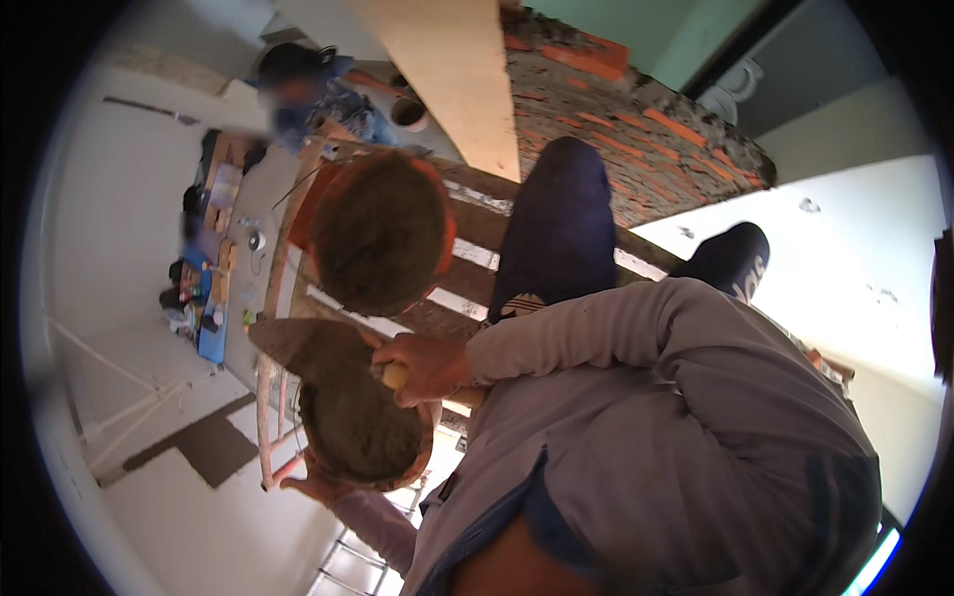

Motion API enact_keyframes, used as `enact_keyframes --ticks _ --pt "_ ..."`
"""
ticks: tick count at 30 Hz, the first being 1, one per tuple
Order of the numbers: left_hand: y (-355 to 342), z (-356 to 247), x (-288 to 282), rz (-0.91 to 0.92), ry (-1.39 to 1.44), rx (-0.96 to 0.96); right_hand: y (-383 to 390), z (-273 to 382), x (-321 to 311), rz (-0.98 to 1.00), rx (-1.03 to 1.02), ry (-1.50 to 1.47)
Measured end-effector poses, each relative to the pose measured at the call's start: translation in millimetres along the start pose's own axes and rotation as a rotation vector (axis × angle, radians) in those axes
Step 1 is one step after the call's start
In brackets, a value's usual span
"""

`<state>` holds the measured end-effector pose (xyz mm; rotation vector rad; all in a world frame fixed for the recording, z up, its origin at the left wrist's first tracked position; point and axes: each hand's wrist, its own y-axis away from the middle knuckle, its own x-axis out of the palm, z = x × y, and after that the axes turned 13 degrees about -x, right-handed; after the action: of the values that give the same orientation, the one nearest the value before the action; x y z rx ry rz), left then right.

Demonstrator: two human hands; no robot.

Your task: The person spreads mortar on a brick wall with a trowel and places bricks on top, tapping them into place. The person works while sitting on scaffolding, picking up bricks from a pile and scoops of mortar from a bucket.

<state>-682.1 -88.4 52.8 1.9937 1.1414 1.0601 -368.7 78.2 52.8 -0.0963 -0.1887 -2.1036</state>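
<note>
My right hand (429,369) is closed around the wooden handle of a trowel (288,343). The trowel's broad, mortar-smeared blade lies over the near bucket (425,457), pointing left past its rim. Grey-brown wet mortar (368,427) fills much of that bucket. Low on the bucket's outer left side, my left hand (320,484) grips it, with part of the fingers hidden behind the wall. Just beyond stands a second, orange bucket (444,223), also holding mortar.
Slatted wooden planks (437,320) with gaps lie under the buckets, beside a wooden rail (264,422). A rough brick wall edge (636,139) and a pale board (467,79) are ahead. Another person (303,94) is below at far left. A ladder (350,568) stands near the bottom.
</note>
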Motion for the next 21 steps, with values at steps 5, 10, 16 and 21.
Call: enact_keyframes --ticks 5,10,16,21 --pt "59 -12 15 0.417 -0.250 0.036 28 36 2 -0.142 -0.127 -0.098" --pt "124 10 101 0.070 -0.260 0.301 64 64 -4 -0.386 -0.497 -0.029" --pt "143 35 206 0.315 -0.568 0.293 174 100 -24 -1.005 -0.885 0.189" --pt "201 154 305 0.577 -0.877 0.237 304 102 -17 -1.269 -0.938 0.151"
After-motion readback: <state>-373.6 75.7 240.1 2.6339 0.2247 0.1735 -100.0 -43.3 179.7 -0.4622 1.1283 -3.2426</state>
